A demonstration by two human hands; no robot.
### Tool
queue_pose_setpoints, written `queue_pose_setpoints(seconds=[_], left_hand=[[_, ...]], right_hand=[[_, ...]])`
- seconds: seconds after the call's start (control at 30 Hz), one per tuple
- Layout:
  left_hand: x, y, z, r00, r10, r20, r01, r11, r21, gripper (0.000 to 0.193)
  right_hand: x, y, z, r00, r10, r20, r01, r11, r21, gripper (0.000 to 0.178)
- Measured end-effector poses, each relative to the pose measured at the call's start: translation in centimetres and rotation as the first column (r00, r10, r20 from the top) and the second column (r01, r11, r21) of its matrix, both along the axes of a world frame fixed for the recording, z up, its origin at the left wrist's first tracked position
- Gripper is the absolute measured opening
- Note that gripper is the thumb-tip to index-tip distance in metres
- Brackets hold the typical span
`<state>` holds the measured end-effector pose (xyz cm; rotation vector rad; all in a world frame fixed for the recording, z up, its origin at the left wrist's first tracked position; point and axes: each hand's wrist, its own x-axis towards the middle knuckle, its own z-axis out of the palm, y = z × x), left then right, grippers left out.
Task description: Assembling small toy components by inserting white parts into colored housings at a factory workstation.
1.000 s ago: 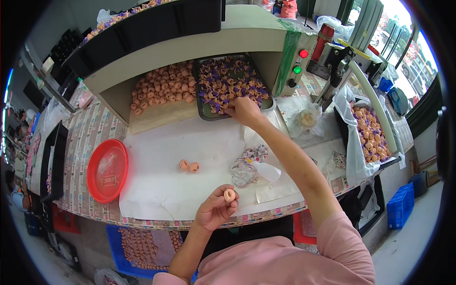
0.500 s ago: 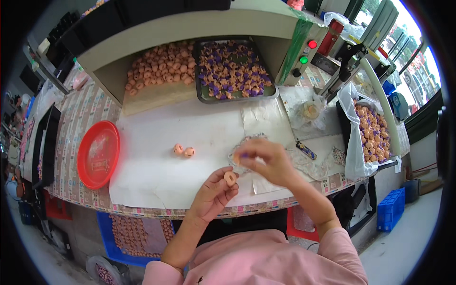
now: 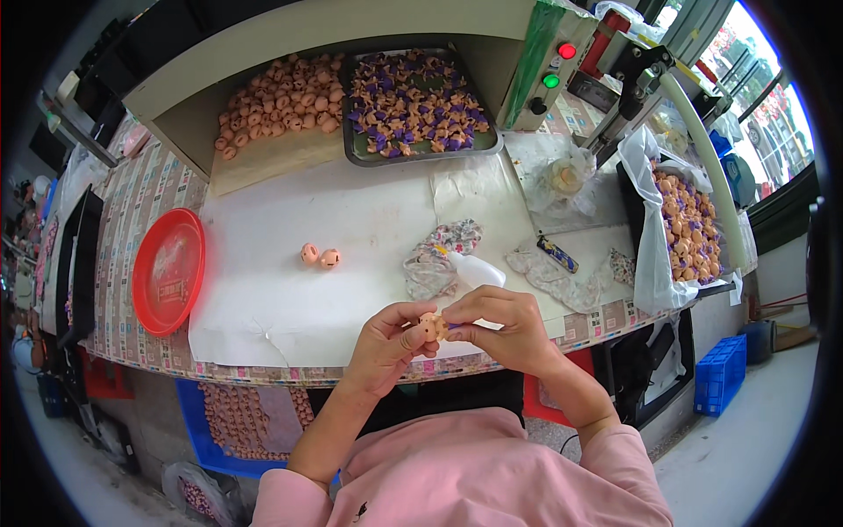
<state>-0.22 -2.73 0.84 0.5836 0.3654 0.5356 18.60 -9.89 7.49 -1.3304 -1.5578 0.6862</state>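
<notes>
A small round peach toy head point(image 3: 428, 327) is pinched in my left hand point(image 3: 384, 349), near the table's front edge. My right hand point(image 3: 509, 332) pinches a peach-and-purple toy piece point(image 3: 450, 328) and presses it against the head's right side. The fingers partly cover where the two meet. Just beyond my right hand, a white squeeze bottle point(image 3: 479, 271) with a yellow tip lies on its side, its tip over a crumpled patterned cloth point(image 3: 428, 274). Two more peach heads, a left one point(image 3: 309, 254) and a right one point(image 3: 330, 258), sit side by side on the white paper.
Under a machine hood lie a pile of peach heads point(image 3: 281, 101) and a dark tray point(image 3: 413, 161) of peach-and-purple pieces. A red basin point(image 3: 200, 263) sits left. On the right are a lined box point(image 3: 645, 263) of joined toys, a plastic bag point(image 3: 562, 183) and a patterned tube point(image 3: 558, 255).
My right hand has come down and brought its peach-and-purple piece against the head in my left hand. The white bottle now shows. The whole view has shifted slightly.
</notes>
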Motion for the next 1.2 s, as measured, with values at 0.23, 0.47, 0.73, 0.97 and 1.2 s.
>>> queue_pose_setpoints(seconds=[0.23, 0.47, 0.73, 0.97, 1.2], left_hand=[[0.6, -0.9, 0.8, 1.0, 0.001, -0.027, -0.001, 1.0, 0.026, 0.031], [1.5, -1.0, 1.7, 0.988, -0.012, -0.155, 0.036, 0.988, 0.151, 0.028], [3.2, -0.8, 3.9, 0.989, -0.149, -0.026, 0.149, 0.989, 0.021, 0.026], [2.9, 0.0, 5.6, 0.997, -0.073, 0.013, 0.073, 0.997, -0.001, 0.024], [4.1, -2.2, 5.5, 0.985, -0.159, 0.073, 0.162, 0.986, -0.028, 0.028]], right_hand=[[0.7, -1.2, -1.7, 0.995, 0.031, -0.099, -0.028, 0.999, 0.027, 0.024], [2.1, -1.6, -2.4, 0.989, 0.04, -0.143, -0.042, 0.999, -0.009, 0.022], [3.6, -1.9, 1.7, 0.997, 0.073, -0.037, -0.074, 0.996, -0.038, 0.027], [15.1, -0.9, 10.2, 0.381, -0.917, 0.12, 0.38, 0.274, 0.884, 0.022], [22.9, 6.3, 23.5, 0.874, -0.47, 0.12, 0.17, 0.528, 0.832, 0.025]])
